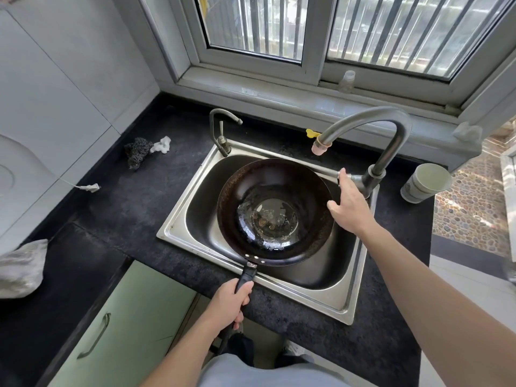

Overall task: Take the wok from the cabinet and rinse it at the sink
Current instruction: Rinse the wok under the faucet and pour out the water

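Below the window (251, 23), set into the dark counter (125, 196), the sink (180, 202) fills the middle. The wok (275, 213) sits inside its basin, bowl upward, so any water will run into it and spill nowhere else. Whether it rests on the basin floor is hidden. Its far rim lies near the spout of the tap (391, 127), from which nothing flows yet. The left hand (230, 300) is wrapped tight round the handle (248, 275), likely to steady the wok and tilt it when needed. The right hand (349, 208) reaches out nearly flat, thumb spread, a fingertip touching the end of the lever (354, 178), apparently to start the water. The wok is black, with a rusty brown band under the rim, a dull grey patch at the bottom, and brownish specks of residue there.
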The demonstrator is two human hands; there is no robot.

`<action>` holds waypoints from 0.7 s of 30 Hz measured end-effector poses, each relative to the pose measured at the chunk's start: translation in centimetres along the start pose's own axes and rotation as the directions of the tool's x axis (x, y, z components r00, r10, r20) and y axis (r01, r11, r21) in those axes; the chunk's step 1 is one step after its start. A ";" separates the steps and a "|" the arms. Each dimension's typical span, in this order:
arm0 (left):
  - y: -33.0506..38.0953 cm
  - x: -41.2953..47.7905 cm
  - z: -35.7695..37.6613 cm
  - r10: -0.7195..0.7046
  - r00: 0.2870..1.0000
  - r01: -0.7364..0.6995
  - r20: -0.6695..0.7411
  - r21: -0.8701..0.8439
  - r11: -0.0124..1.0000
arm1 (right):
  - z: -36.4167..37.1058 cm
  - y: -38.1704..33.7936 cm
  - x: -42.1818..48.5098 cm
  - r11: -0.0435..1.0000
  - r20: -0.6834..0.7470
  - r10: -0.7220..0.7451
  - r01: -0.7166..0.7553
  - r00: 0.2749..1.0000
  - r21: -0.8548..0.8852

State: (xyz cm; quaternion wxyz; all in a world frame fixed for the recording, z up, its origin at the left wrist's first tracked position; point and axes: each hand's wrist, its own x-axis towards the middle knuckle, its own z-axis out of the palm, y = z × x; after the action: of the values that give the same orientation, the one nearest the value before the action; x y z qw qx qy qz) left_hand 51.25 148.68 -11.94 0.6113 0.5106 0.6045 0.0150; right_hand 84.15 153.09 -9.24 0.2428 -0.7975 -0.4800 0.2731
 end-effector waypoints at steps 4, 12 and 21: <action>0.1 0.0 0.1 -0.001 1.000 0.001 -0.007 -0.002 1.000 | 0.0 -0.2 0.0 1.000 -0.004 -0.002 0.002 1.000 0.000; 0.1 0.1 0.1 -0.005 1.000 0.005 -0.015 0.009 1.000 | -0.2 -0.1 0.1 1.000 0.012 -0.013 0.014 1.000 -0.025; 0.1 0.0 0.1 -0.011 1.000 0.011 -0.028 0.032 0.999 | -0.1 -0.2 0.0 1.000 0.013 -0.009 0.010 1.000 -0.010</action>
State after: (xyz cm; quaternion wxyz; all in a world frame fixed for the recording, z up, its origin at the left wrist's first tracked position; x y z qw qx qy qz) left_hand 51.36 148.70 -11.89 0.5945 0.5168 0.6159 0.0091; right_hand 84.09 153.18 -9.08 0.2369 -0.7948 -0.4867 0.2745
